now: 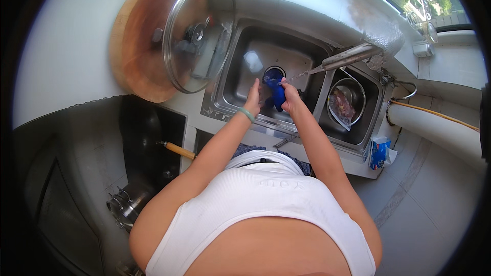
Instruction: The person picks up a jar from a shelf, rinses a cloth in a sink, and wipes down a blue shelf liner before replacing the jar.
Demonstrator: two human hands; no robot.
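My right hand (290,96) grips a long, shiny blue object (279,95) over the larger basin of a steel sink (242,96). Its exact kind is unclear; its far end overlaps the round drain. Water (297,78) runs from the steel faucet (347,55) onto or just beside it. To the left of the object, my left hand (254,96) is held with straight fingers and nothing visible in it. A pale green bangle (246,115) circles the left wrist.
The smaller basin holds a metal pot (360,99) with bagged meat (342,105). A glass lid (168,42) stands on edge by a round wooden chopping board (134,42). A wooden-handled pan (180,150) is on the left; a blue tissue pack (379,154) lies right.
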